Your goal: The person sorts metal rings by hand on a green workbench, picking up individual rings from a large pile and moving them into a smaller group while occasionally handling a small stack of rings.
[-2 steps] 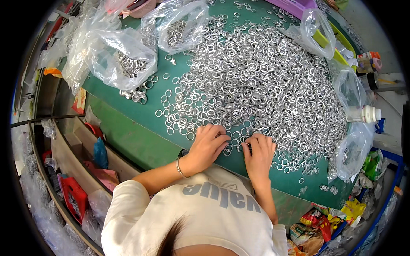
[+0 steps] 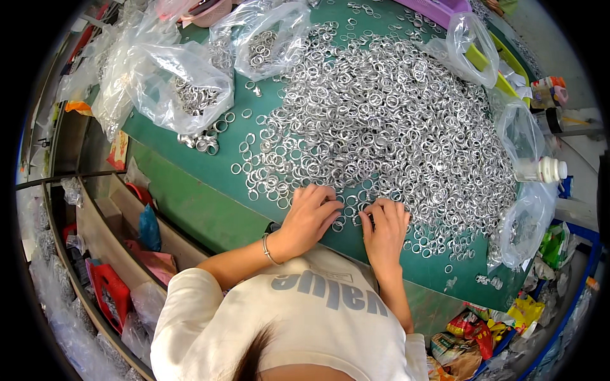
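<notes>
Flat, both hands sorting metal rings (image 2: 381,127) on the green mat (image 2: 190,190).
Left hand (image 2: 311,216) and right hand (image 2: 386,228) lie spread, fingers touching rings at the heap's near edge; clear bags (image 2: 184,89) hold more rings, contents blurred.

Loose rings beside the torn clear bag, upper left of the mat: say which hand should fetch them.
Probably the left hand: it rests on the mat's left side, nearer those loose rings. The right hand would have to cross over it.
</notes>
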Motion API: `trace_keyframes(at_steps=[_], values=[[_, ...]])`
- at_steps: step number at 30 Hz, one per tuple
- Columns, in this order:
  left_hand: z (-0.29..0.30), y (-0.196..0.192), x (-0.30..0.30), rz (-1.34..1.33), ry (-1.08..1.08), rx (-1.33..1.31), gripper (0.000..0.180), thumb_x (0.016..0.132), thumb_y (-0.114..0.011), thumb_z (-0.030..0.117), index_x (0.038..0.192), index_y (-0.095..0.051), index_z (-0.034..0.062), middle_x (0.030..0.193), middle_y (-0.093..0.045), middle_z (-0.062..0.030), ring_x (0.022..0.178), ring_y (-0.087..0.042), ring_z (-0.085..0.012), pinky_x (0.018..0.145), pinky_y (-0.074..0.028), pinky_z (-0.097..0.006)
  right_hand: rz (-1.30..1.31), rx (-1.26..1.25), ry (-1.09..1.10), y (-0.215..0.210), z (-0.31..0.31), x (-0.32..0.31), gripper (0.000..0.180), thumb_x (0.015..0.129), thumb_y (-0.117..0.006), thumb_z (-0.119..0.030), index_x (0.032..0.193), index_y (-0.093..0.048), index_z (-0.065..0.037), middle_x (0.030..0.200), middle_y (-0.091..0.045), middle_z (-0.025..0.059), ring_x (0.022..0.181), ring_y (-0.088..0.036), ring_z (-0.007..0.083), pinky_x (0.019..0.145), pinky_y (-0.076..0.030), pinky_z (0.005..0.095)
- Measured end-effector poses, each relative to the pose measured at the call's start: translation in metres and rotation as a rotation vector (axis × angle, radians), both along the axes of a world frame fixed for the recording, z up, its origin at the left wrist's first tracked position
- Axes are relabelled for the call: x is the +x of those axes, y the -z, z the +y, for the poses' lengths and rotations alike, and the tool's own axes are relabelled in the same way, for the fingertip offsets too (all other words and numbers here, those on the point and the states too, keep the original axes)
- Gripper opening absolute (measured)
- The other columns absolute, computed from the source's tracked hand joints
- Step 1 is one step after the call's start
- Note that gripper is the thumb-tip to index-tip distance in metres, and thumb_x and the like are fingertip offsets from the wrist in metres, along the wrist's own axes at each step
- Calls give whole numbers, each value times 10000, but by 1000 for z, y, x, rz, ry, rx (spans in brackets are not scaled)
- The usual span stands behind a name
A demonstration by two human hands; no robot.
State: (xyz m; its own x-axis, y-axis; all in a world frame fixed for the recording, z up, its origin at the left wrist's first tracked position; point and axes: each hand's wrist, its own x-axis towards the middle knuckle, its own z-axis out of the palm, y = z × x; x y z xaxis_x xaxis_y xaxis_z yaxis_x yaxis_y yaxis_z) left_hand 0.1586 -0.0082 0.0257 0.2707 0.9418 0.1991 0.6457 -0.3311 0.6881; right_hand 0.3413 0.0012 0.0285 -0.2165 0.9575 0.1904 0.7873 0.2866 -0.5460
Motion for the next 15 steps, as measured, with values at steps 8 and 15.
trace_keyframes(at_steps=[8,15], values=[[8,-1,26,-36,201,65,321,711,-693,86,1024,-623,101,957,-543,-31,861,-502,-203,729,-350,-338,1787,-587,269,-18,-3,49,40,890,-499,-51,915,-498,-19,899,-573,137,704,-565,188,528,-448,238],[11,5,52,103,176,-22,277,738,-674,115,1000,-595,72,960,-514,-48,879,-475,-220,743,-324,-353,1084,-488,356,-8,-19,67,68,832,-604,-22,898,-588,-26,665,-442,-17,576,-389,46,467,-256,186]])
